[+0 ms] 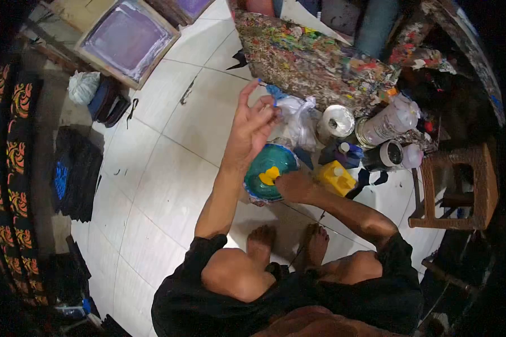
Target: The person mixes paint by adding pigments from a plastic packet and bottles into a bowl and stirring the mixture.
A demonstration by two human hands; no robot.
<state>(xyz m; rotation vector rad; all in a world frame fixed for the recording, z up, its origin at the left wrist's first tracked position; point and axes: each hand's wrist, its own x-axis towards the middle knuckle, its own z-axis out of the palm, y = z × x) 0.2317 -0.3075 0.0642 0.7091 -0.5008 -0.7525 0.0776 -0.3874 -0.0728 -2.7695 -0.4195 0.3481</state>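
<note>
A round bowl [288, 154] with blue-green paint or ink inside rests on the tiled floor in front of my feet. Something bright yellow [270, 175] lies in it; whether this is a blob of paint or a small tool is unclear. My right hand [293, 186] reaches over the bowl's right side, fingers closed at the yellow patch, and what they grip is hidden. Raised above the bowl's left edge, my left hand [254, 126] holds nothing, its fingers apart and partly bent, with blue smears on the fingertips.
Right of the bowl stand a yellow container [337, 178], a white-topped can [337, 121], a dark jar [389, 154] and a clear plastic tub [385, 124]. A white plastic bag [298, 121] lies behind. Farther right is a brown stool [455, 188]; a paint-splattered board [315, 67] stands beyond.
</note>
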